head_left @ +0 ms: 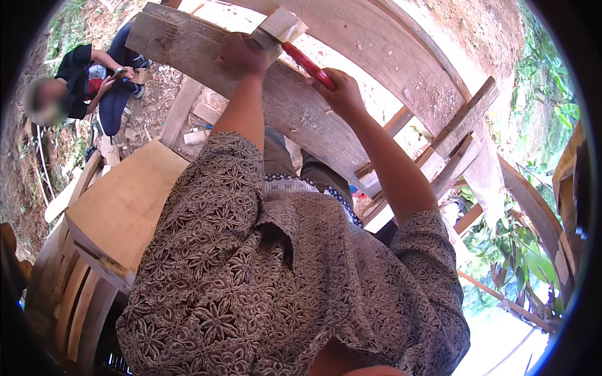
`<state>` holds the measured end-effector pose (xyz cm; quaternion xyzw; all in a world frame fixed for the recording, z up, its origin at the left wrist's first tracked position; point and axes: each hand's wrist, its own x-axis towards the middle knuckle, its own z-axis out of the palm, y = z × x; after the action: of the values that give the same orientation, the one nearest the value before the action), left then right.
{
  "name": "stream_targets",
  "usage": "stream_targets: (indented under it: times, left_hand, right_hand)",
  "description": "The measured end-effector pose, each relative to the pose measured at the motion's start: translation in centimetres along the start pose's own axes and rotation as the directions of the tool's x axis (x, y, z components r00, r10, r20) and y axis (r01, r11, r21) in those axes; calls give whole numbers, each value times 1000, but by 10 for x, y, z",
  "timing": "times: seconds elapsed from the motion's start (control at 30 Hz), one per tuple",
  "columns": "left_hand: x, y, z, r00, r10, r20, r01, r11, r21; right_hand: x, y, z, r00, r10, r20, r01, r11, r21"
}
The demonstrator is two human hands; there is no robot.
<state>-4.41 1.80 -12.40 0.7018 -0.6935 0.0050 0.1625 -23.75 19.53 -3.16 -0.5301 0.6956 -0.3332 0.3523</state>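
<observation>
My left hand [243, 55] is closed round the near side of a small pale wood block [283, 26], above a thick weathered plank [188, 41]. In my right hand [342, 93] is the red handle of a bladed tool [308, 64]. Its flat metal blade points up and left and lies against the block, close to my left fingers. Whether it is a knife or a chisel I cannot tell. My left fingertips are partly hidden behind the hand.
Beyond lies a second wide board [376, 37]. At the left a person [88, 81] sits low, hands round a small thing. A large pale wood slab [125, 200] stands beside my left arm. Wood offcuts [195, 136] litter the ground; beams [467, 116] cross at the right.
</observation>
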Motion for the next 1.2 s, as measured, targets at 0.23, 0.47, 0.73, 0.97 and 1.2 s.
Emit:
stream_targets:
  times: [0.23, 0.47, 0.73, 0.97, 1.2]
  left_hand:
    - [5, 21, -27, 975, -56, 214, 76, 994, -84]
    - [4, 21, -44, 994, 25, 104, -7, 985, -172]
    - [-8, 14, -45, 988, 70, 135, -33, 965, -260]
    - [-3, 16, -39, 988, 58, 144, -23, 972, -234]
    - [-2, 12, -22, 998, 38, 51, -25, 975, -220]
  right_hand:
    - [-52, -110, -82, 980, 163, 116, -146, 979, -146]
    - [-21, -191, -100, 976, 182, 117, -161, 972, -170]
    - [63, -168, -15, 971, 237, 35, -231, 965, -125]
    - [98, -99, 37, 994, -11, -113, -2, 994, -106]
    - [66, -36, 41, 893, -342, -292, 263, 924, -278]
